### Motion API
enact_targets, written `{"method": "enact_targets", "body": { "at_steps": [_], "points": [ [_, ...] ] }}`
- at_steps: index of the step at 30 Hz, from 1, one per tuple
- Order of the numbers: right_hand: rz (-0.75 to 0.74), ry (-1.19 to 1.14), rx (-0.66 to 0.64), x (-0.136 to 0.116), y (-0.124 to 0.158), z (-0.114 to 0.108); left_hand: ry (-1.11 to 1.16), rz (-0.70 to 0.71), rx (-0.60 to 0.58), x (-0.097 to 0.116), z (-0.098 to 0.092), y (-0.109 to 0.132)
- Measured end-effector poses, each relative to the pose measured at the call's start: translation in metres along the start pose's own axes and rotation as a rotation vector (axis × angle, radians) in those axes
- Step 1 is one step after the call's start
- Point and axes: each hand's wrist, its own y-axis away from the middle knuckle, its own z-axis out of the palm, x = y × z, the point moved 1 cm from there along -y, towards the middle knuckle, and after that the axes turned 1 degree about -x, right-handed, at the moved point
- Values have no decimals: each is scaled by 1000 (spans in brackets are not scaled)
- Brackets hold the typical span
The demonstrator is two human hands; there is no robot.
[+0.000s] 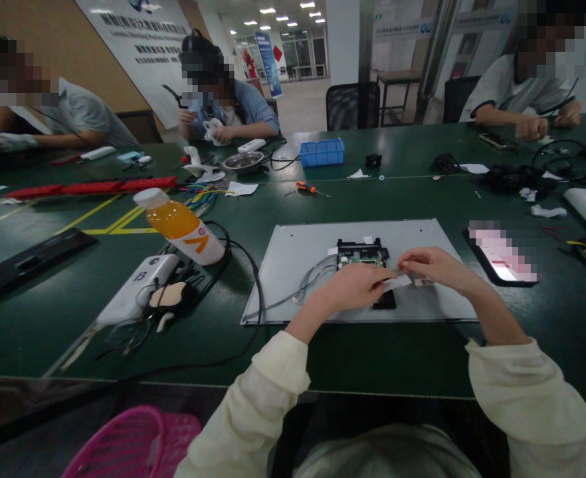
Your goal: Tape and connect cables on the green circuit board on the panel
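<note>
A light grey flat panel (pixel 283 255) lies on the green table in front of me. On its middle sits a black bracket with a green circuit board (pixel 360 251), partly covered by my left hand. Grey cables (pixel 307 282) run from the board toward the panel's left side. My left hand (pixel 355 287) is closed over the bracket's lower part, its fingertips pinching a small white slip (pixel 396 283), which looks like tape or paper. My right hand (pixel 435 267) is beside it over the panel, thumb and fingers pinched together at the slip's upper edge; whether they grip it is unclear.
An orange drink bottle (pixel 183 229), a white device (pixel 138 289) and black cables lie left. A phone (pixel 499 255) lies right of the panel. Beyond are an orange screwdriver (pixel 310 189) and blue basket (pixel 321 153). Several people sit around the table. A pink basket (pixel 133 445) stands below.
</note>
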Motion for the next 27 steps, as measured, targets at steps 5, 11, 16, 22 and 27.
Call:
{"method": "enact_targets", "body": {
  "at_steps": [5, 11, 16, 22, 27],
  "points": [
    [-43, 74, 84, 4, -2, -4, 32, -114, 164, -8, -5, 0],
    [-45, 104, 51, -3, 1, 0, 43, -469, 530, -46, -10, 3],
    [-42, 124, -47, -6, 3, 4, -27, -684, 651, -75, -11, 11],
    [-102, 189, -79, -8, 2, 7, -35, -761, 602, -94, -3, 13],
    [-109, 205, -82, -13, 5, 10, -32, -831, 521, -104, 3, 12]
  ]
}}
